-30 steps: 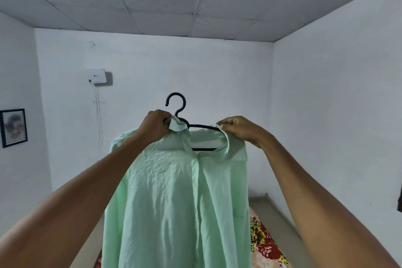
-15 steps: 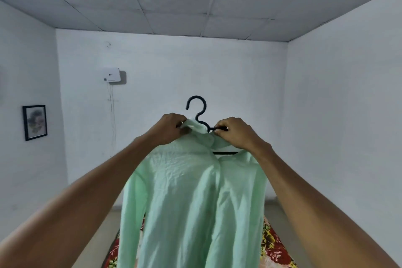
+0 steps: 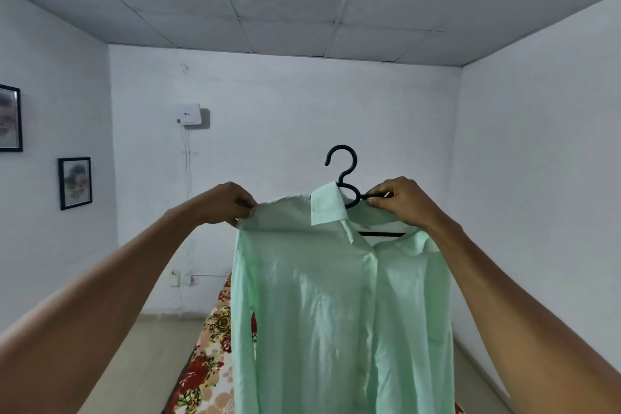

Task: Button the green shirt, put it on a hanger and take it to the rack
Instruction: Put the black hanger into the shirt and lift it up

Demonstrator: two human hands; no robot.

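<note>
The pale green shirt (image 3: 339, 306) hangs in front of me at arm's length, its buttoned front facing me. A black plastic hanger (image 3: 342, 171) sits inside the collar, with the hook sticking up above it. My left hand (image 3: 228, 203) pinches the shirt's left shoulder seam. My right hand (image 3: 401, 202) grips the hanger's right arm together with the collar fabric. The hanger's lower bar (image 3: 381, 234) shows through the open neck. The shirt's lower part runs out of the bottom of the view.
A flowered bedspread (image 3: 208, 356) lies on the floor below the shirt. White walls close the room on three sides. A white box (image 3: 189, 114) with a hanging cord is fixed to the far wall, and two framed pictures (image 3: 75, 182) hang on the left wall.
My left hand has slid outward from the collar to the shirt's left shoulder, spreading the fabric. The view has swung left, so shirt and hanger now sit further right.
</note>
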